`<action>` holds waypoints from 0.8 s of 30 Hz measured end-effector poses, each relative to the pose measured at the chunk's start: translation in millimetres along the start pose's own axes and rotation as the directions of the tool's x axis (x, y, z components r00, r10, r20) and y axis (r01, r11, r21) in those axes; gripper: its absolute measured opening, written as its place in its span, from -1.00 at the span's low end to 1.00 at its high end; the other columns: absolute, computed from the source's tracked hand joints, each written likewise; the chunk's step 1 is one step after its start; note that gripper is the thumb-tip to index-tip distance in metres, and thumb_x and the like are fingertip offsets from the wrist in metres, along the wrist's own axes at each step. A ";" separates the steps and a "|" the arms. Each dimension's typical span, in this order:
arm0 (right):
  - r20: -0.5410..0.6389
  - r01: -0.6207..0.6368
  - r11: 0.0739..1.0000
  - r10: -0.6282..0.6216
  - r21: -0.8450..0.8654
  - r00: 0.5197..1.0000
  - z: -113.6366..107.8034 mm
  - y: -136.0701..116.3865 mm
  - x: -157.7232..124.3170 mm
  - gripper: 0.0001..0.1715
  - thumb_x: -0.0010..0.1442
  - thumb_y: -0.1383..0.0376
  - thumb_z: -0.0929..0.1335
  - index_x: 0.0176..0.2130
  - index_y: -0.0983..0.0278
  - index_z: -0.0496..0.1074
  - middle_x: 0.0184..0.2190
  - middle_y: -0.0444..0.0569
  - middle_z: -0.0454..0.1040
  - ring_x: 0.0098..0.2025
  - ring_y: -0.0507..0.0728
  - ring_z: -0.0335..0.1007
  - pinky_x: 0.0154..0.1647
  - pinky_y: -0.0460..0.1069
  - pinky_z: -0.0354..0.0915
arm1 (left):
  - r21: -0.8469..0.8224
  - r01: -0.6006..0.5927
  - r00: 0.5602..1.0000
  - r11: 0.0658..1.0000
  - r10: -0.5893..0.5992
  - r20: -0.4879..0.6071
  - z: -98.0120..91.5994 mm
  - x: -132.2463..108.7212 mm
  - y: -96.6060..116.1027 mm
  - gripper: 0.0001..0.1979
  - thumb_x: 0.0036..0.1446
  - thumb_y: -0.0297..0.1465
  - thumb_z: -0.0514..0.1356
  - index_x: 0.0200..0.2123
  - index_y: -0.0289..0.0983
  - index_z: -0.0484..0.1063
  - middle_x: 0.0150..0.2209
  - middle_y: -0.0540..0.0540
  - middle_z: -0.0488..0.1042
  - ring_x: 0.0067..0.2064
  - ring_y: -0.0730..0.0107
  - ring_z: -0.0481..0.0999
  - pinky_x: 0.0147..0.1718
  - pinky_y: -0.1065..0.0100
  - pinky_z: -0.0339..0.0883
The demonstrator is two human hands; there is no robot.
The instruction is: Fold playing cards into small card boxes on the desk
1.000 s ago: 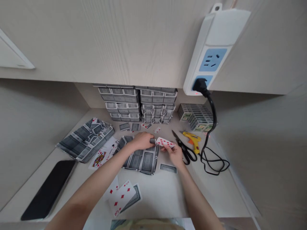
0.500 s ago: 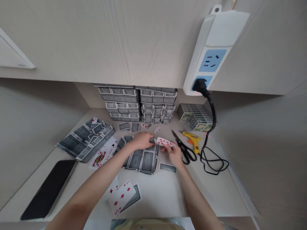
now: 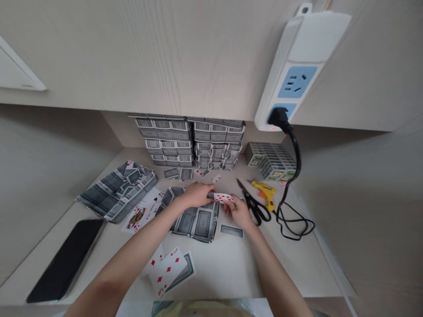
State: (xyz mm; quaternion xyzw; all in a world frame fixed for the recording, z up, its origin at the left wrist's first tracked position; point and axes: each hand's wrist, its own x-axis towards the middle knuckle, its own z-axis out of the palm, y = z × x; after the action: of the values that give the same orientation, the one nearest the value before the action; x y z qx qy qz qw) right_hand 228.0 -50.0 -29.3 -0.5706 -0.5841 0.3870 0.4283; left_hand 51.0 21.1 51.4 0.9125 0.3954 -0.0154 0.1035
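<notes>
A small open box made of grey-backed playing cards [image 3: 205, 223] lies on the desk in front of me. My left hand [image 3: 197, 194] reaches across it, fingers closed on its far right corner. A playing card with red diamonds [image 3: 222, 197] is pinched in my right hand [image 3: 240, 210]. That card is bowed, and its left end meets the box corner by my left fingertips. Exactly how card and box wall touch there is hidden by the fingers. One card lies face down [image 3: 231, 231] just right of the box.
Black scissors [image 3: 254, 207], a yellow glue gun [image 3: 268, 193] and its looped cord are on the right. Stacked card-built blocks [image 3: 216, 154] stand behind. At left are a larger card box [image 3: 115, 193], loose cards and a black phone-like slab [image 3: 68, 259]. A power strip [image 3: 294, 75] hangs above.
My right hand has shifted slightly left, bringing the diamond card against the box corner; the card is now more bowed. My left hand stays at the corner. The view has tilted slightly.
</notes>
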 end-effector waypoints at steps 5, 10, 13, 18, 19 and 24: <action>0.084 -0.017 0.998 0.012 0.055 0.996 -1.9 -0.1 3.3 -0.78 0.12 0.19 0.21 -0.51 0.23 0.21 -0.68 -0.21 0.27 -0.68 -0.02 0.17 -0.65 -0.11 0.15 | 0.046 -0.044 0.999 0.998 0.043 0.031 -0.5 1.1 1.0 -0.76 0.00 -0.21 0.10 -0.26 -0.16 0.38 -0.27 -0.07 0.50 -0.20 0.19 0.47 -0.32 0.32 0.28; 0.048 -0.046 0.994 0.041 0.099 0.998 2.9 1.6 10.4 -0.77 0.10 0.18 0.22 -0.52 0.24 0.21 -0.70 -0.22 0.26 -0.71 -0.03 0.15 -0.68 -0.12 0.12 | 0.065 -0.018 0.999 0.998 0.016 0.037 -0.5 3.3 1.1 -0.76 0.02 -0.23 0.10 -0.25 -0.19 0.38 -0.27 -0.12 0.50 -0.20 0.21 0.47 -0.28 0.32 0.28; 0.033 -0.034 0.995 0.031 0.096 0.999 5.0 2.1 14.7 -0.76 0.09 0.18 0.23 -0.53 0.24 0.21 -0.71 -0.22 0.26 -0.71 -0.03 0.14 -0.69 -0.12 0.12 | 0.058 -0.003 0.999 0.998 0.001 0.036 -0.2 3.9 2.3 -0.77 0.03 -0.25 0.09 -0.25 -0.20 0.38 -0.27 -0.14 0.49 -0.20 0.21 0.47 -0.28 0.32 0.28; 0.057 -0.020 1.000 0.020 0.000 0.998 -0.1 -2.5 18.2 -0.73 0.10 0.14 0.22 -0.52 0.24 0.28 -0.72 -0.20 0.29 -0.71 -0.01 0.18 -0.67 -0.12 0.13 | 0.022 -0.017 1.000 1.000 0.017 0.019 -1.5 3.8 3.4 -0.80 0.01 -0.32 0.10 -0.26 -0.21 0.37 -0.25 -0.13 0.49 -0.19 0.22 0.46 -0.28 0.32 0.28; 0.067 -0.012 0.998 0.015 -0.057 0.998 -2.8 -4.5 18.4 -0.72 0.11 0.14 0.22 -0.51 0.24 0.31 -0.71 -0.19 0.32 -0.69 0.00 0.21 -0.65 -0.11 0.14 | 0.017 -0.024 1.000 1.000 0.024 0.015 -2.4 3.4 1.4 -0.79 0.00 -0.34 0.10 -0.25 -0.21 0.37 -0.24 -0.13 0.48 -0.18 0.21 0.45 -0.28 0.32 0.28; 0.025 0.098 0.899 -0.097 -0.427 0.995 -20.5 -16.4 18.6 -0.72 0.08 0.17 0.26 -0.48 0.28 0.44 -0.54 -0.06 0.46 -0.52 0.05 0.31 -0.50 -0.10 0.17 | 0.039 0.004 0.999 0.999 -0.006 0.041 -5.1 -3.8 -22.8 -0.77 -0.02 -0.41 0.10 -0.23 -0.19 0.38 -0.23 -0.13 0.49 -0.18 0.21 0.45 -0.29 0.32 0.26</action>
State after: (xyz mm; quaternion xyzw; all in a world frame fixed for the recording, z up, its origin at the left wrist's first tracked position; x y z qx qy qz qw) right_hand 242.1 -32.9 -5.9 -0.6200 -0.6832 0.2285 0.3109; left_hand 31.6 34.6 52.7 0.9128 0.3952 -0.0423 0.0938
